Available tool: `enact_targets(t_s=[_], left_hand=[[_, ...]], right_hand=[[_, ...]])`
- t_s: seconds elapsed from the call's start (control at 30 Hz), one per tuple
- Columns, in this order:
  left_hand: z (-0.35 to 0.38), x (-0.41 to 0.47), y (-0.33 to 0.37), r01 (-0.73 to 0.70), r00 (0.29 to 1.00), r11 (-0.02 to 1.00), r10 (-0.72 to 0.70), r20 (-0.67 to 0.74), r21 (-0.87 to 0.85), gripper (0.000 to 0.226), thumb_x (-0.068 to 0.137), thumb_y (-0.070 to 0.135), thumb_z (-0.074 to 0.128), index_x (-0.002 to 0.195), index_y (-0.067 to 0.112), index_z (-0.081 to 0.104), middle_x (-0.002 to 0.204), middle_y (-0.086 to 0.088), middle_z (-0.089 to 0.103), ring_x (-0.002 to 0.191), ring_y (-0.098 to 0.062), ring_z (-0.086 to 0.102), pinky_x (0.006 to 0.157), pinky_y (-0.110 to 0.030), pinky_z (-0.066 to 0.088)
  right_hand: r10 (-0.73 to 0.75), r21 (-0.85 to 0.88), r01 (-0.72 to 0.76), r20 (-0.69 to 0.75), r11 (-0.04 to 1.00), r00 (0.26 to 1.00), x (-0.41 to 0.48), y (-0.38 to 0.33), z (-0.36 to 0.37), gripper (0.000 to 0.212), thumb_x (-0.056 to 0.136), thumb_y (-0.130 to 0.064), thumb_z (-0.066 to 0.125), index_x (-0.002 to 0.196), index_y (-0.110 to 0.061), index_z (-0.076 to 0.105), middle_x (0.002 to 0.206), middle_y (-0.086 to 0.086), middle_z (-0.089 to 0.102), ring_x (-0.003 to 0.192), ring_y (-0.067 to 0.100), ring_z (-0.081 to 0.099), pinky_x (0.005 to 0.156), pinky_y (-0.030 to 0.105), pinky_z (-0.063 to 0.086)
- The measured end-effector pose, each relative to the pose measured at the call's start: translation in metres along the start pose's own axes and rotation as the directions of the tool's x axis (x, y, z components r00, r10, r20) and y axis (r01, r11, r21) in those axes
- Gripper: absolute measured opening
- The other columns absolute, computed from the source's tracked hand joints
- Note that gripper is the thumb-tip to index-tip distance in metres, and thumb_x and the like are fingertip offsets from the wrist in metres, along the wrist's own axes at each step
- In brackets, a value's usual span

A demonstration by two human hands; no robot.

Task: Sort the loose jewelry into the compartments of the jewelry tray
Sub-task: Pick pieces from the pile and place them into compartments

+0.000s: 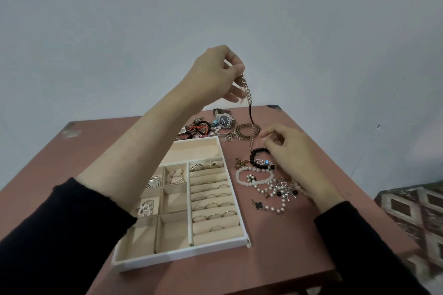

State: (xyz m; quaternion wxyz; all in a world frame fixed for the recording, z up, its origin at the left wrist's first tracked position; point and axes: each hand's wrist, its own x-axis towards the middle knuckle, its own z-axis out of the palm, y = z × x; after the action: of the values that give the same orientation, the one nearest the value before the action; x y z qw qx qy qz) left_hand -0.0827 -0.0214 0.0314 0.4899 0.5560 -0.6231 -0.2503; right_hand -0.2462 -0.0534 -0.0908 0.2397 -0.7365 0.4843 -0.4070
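Observation:
A cream jewelry tray (242,211) lies on the reddish table; its right column of ring rolls holds several rings, and a few left compartments hold silver pieces. My left hand (215,74) is raised high, shut on the top of a long chain necklace (250,112) that hangs down toward the table. My right hand (287,151) hovers low over the loose jewelry to the right of the tray, fingers pinched at the necklace's lower end. Under it lie a black bead bracelet (257,153) and a white bead bracelet (242,176).
A wristwatch (224,120) and a tangle of cords and bracelets (201,128) lie behind the tray. A pearl strand with a black clover charm (260,205) lies right of the tray. A patterned cushion (417,211) sits at the far right. The table edge runs near the bottom.

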Motion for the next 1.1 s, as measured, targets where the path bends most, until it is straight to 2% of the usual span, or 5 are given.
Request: enact_targets(t_s=[0.23,0.47,0.73,0.97,1.1], left_hand=[[-0.012,-0.008,0.008,-0.011,0.996,0.991,-0.002,-0.090,-0.136,0.004,0.096,0.008,0.046,0.092,0.006,0.048,0.081,-0.011,0.058,0.056,-0.019,0.068,0.060,-0.029,0.059],[-0.022,-0.013,0.013,-0.048,0.991,0.989,0.030,-0.129,-0.138,0.009,0.096,0.008,0.046,0.088,0.008,0.048,0.078,-0.011,0.059,0.062,-0.021,0.069,0.064,-0.030,0.059],[-0.032,-0.019,0.021,-0.067,0.989,0.986,0.045,-0.141,-0.151,0.009,0.096,0.009,0.047,0.087,0.009,0.049,0.079,-0.012,0.059,0.063,-0.021,0.070,0.065,-0.029,0.059],[-0.053,-0.034,0.030,-0.099,0.977,0.982,0.065,-0.205,-0.160,0.005,0.096,0.009,0.047,0.092,0.007,0.049,0.078,-0.010,0.058,0.063,-0.020,0.069,0.065,-0.027,0.059],[-0.071,-0.046,0.033,-0.116,0.967,0.979,0.073,-0.245,-0.166,0.004,0.096,0.009,0.047,0.093,0.008,0.049,0.076,-0.008,0.059,0.062,-0.018,0.069,0.068,-0.029,0.059]], right_hand=[[-0.131,-0.262,0.181,0.197,0.948,0.972,-0.004,-0.013,0.005,0.019,0.082,-0.023,0.061,0.066,-0.033,0.063,0.073,-0.013,0.062,0.080,0.006,0.051,0.073,0.031,0.045],[-0.031,-0.555,0.206,0.308,0.806,0.951,-0.001,-0.028,0.018,0.042,0.075,-0.059,0.062,0.065,-0.018,0.065,0.068,-0.007,0.066,0.072,0.013,0.058,0.061,0.027,0.043],[0.062,-0.608,0.173,0.346,0.775,0.936,0.013,-0.036,0.025,0.018,0.073,-0.033,0.063,0.076,-0.015,0.063,0.071,-0.004,0.063,0.073,0.018,0.061,0.065,0.027,0.042],[0.026,-0.072,-0.018,0.117,0.997,0.993,0.013,-0.047,0.008,0.012,0.080,-0.020,0.062,0.069,-0.018,0.059,0.067,-0.004,0.067,0.063,0.011,0.058,0.055,0.022,0.040],[0.019,0.314,-0.052,0.109,0.948,0.994,0.011,-0.065,0.000,0.009,0.084,-0.013,0.061,0.075,-0.012,0.063,0.072,0.001,0.064,0.065,0.009,0.056,0.056,0.012,0.041]])
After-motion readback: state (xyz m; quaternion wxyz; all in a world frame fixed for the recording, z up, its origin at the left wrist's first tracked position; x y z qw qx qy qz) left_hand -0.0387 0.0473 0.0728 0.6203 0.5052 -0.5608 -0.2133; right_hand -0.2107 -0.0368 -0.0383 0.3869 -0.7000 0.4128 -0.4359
